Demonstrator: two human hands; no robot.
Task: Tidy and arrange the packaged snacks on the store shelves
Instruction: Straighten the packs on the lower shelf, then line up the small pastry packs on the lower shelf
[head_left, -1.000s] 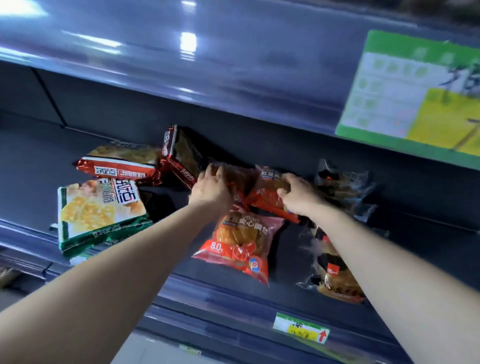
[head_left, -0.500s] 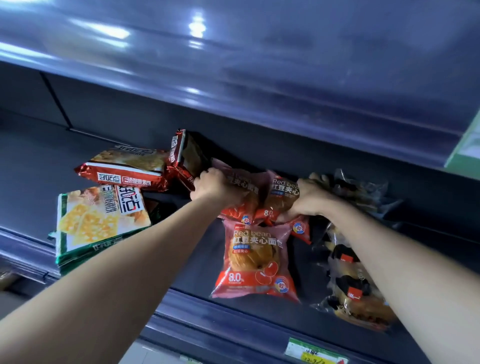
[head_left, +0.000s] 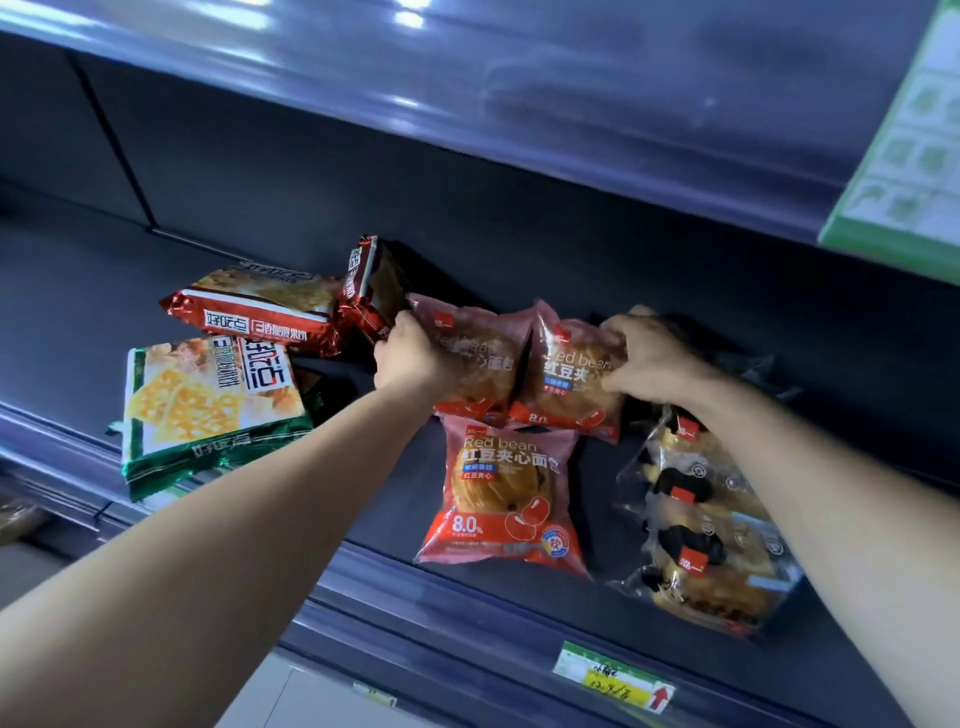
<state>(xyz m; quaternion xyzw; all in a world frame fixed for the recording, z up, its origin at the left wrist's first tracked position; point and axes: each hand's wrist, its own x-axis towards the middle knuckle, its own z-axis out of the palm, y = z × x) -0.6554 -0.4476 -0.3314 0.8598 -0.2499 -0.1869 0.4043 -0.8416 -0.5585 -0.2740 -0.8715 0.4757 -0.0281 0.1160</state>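
Three pink-red red bean bread packs lie on the dark shelf. My left hand grips the left rear pack by its left edge. My right hand grips the right rear pack by its right side. The two rear packs stand side by side, leaning back. In front of them the third pack lies flat and face up near the shelf's front edge.
Clear bags of dark-topped bread lie stacked at the right. To the left lie a green cracker bag, a red cracker bag and a tilted red pack. A price tag hangs on the front rail, a green sign at upper right.
Both hands have turned the two rear red bean packs upright and set them side by side. The front pack now lies straight. The view has shifted closer and to the left.
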